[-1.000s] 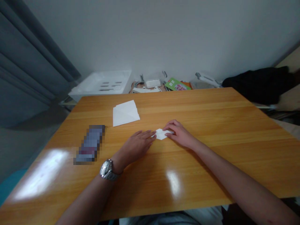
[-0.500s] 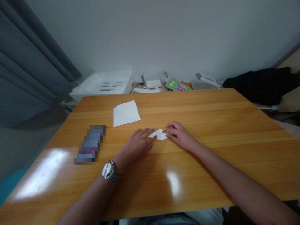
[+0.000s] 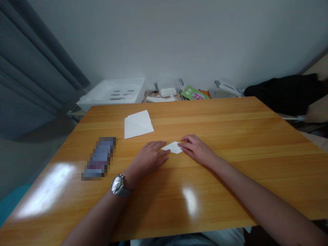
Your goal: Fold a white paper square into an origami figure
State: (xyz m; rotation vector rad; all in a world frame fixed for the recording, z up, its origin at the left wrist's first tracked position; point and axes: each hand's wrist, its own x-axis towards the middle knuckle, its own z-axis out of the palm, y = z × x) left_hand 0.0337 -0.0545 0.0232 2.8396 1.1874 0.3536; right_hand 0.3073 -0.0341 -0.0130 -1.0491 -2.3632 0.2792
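Sits at a shiny brown wooden table (image 3: 217, 205). Touches the left tip of a small folded white paper (image 3: 174, 147) with the left hand (image 3: 148, 157), fingers a little spread and loose. Touches the right end of the same paper with the right hand (image 3: 198, 149), thumb and fingers bent close in a narrow gap; cannot tell a pinch from a press. Has this paper near the middle of the table, well apart from all the edges. Wears a silver metal watch (image 3: 117, 185) on the left wrist. Has a bigger four-sided white paper (image 3: 138, 125) toward the far left corner and a dark oblong thing (image 3: 101, 155), blurred into squares, near the left edge.
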